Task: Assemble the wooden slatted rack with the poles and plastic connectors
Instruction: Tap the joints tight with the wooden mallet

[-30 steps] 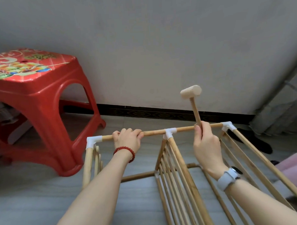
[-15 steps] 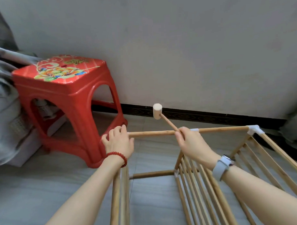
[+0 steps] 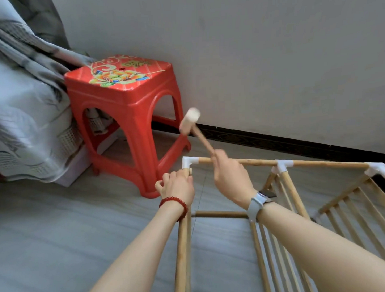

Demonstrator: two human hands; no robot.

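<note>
The wooden slatted rack (image 3: 284, 230) stands on the floor with its top pole (image 3: 259, 163) running left to right. White plastic connectors sit at the left corner (image 3: 189, 161), the middle (image 3: 284, 165) and the right (image 3: 378, 169). My left hand (image 3: 177, 185) grips the upright pole (image 3: 182, 255) just under the left corner connector. My right hand (image 3: 230, 176) holds the handle of a small wooden mallet (image 3: 189, 121), whose blurred head is raised up and to the left of that corner connector.
A red plastic stool (image 3: 129, 100) with a flower print stands close left of the rack, against the grey wall. A bed with grey patterned bedding (image 3: 27, 121) fills the left side. Grey floor tiles lie below.
My left hand has gone from the top pole to the upright under the left corner connector. The mallet head has swung leftward and sits higher. The view has shifted, showing more of the bed.
</note>
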